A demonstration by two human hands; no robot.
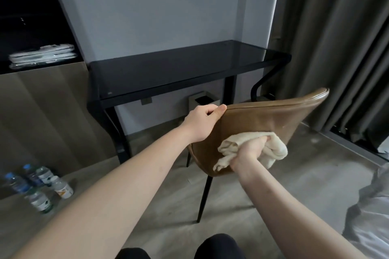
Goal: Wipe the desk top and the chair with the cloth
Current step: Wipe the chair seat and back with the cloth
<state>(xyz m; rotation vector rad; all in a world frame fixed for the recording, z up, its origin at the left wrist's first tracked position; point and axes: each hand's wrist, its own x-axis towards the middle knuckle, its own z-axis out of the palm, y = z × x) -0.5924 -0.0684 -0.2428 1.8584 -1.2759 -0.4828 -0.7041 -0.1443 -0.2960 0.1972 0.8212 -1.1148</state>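
Note:
A brown leather chair point(265, 118) on thin black legs stands in front of me, its back turned towards me and tilted. My left hand point(202, 121) grips the top left edge of the chair back. My right hand point(249, 153) holds a bunched cream cloth point(273, 149) pressed against the lower rear of the chair back. Behind the chair stands the black desk with a dark glass top point(168, 65), nothing on it.
Several water bottles point(40, 187) stand on the floor at the left. A dark shelf unit holds folded white items point(42, 55). A small bin point(203, 101) sits under the desk. Grey curtains point(341, 48) hang at the right; bedding point(370, 216) shows at the lower right.

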